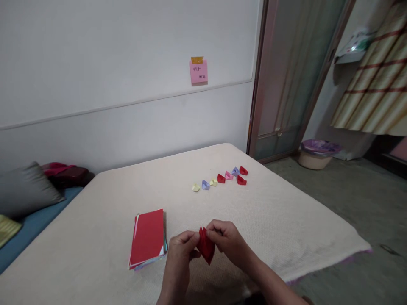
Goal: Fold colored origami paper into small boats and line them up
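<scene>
Between my two hands is a piece of folded red paper [206,248], pointed at the bottom with two small tips at the top. My left hand [182,252] pinches its left edge between thumb and fingers. On the other side, my right hand [227,237] grips the upper right edge the same way. A stack of coloured paper [148,237] with a red sheet on top lies left of my left hand. Farther back, several small folded paper boats stand in a slanting row, among them a yellow boat [196,187], a blue boat [205,184] and a red boat [241,180].
The cream-covered bed [127,195] meets a white wall bearing a pink note [199,72]. A grey pillow [28,190] lies at the far left. To the right are a sliding door [289,76], a lined bin [316,156] and a checked curtain [375,84].
</scene>
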{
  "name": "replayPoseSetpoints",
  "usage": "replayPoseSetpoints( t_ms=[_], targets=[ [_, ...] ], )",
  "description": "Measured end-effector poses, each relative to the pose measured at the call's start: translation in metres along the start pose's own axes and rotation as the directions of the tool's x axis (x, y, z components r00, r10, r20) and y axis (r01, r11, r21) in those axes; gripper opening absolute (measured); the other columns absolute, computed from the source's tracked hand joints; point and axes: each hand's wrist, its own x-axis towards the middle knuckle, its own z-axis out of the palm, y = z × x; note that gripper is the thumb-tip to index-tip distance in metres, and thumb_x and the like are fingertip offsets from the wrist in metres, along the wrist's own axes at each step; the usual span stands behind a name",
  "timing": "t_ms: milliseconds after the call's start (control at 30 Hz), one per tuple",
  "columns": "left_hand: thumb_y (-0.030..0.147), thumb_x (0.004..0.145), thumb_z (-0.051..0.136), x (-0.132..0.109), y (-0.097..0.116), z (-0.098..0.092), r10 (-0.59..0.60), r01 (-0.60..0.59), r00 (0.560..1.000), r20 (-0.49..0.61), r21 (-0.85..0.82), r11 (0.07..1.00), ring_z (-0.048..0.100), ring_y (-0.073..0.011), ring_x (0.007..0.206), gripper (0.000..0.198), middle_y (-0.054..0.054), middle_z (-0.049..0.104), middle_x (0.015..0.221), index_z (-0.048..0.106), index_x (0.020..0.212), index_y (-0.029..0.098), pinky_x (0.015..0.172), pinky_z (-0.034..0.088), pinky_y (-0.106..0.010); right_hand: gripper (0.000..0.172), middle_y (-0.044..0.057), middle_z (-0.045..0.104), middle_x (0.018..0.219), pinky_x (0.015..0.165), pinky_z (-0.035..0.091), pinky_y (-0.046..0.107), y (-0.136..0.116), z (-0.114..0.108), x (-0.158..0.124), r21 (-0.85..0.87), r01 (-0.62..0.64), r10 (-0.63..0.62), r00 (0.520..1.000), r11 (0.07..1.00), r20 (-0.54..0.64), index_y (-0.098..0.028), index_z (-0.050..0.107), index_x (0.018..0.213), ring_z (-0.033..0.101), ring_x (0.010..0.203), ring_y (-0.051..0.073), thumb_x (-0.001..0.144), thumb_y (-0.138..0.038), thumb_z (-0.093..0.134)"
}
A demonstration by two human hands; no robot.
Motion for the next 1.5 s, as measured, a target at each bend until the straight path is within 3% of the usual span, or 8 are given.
replayPoseSetpoints(
  t_ms=[367,800,1167,1500],
  targets=[
    [0.034,0.071,0.067,-0.0005,0.0001,0.0033,0.027,-0.027,0.999,-0.04,0.002,1.0,0.044,-0.0093,0.053,0.024,0.0,0.055,0.054,0.068,0.063,0.011,0.05,0.035,-0.02,0.021,-0.005,0.044,0.052,0.05,0.03,0.021,0.0015,0.002,0.0001,-0.116,0.06,-0.068,0.996,0.991,-0.059,-0.018,0.048,0.054,0.038,0.051,0.009,0.075,-0.016,0.049],
    [0.036,0.071,0.067,0.0015,-0.0068,-0.0003,-0.006,0.008,0.999,0.042,-0.042,0.999,0.042,-0.0093,0.053,0.027,0.001,0.051,0.055,0.065,0.062,0.011,0.051,0.032,-0.021,0.019,-0.005,0.049,0.053,0.049,0.033,0.019,0.0023,0.0006,0.0008,-0.114,0.05,-0.051,0.999,0.992,-0.004,-0.017,0.052,0.055,0.042,0.052,0.009,0.073,-0.014,0.05],
    [0.034,0.068,0.066,0.0012,-0.0016,0.0032,0.028,-0.029,0.999,0.022,0.055,0.998,0.035,-0.0082,0.046,0.027,0.003,0.045,0.045,0.061,0.053,0.013,0.045,0.025,-0.021,0.018,-0.004,0.051,0.053,0.05,0.035,0.019,0.0024,-0.0034,0.0014,-0.096,0.025,-0.019,0.998,0.995,0.058,-0.015,0.057,0.056,0.045,0.053,0.01,0.072,-0.013,0.048],
    [0.029,0.069,0.063,0.0011,0.0016,0.0024,0.035,-0.041,0.999,0.031,0.192,0.98,0.039,-0.0093,0.046,0.021,0.002,0.047,0.046,0.064,0.055,0.013,0.046,0.027,-0.022,0.016,-0.004,0.053,0.054,0.05,0.036,0.019,0.006,-0.006,0.0024,-0.084,0.002,0.007,0.994,0.997,0.11,-0.015,0.06,0.058,0.045,0.054,0.009,0.072,-0.013,0.052]
  ],
)
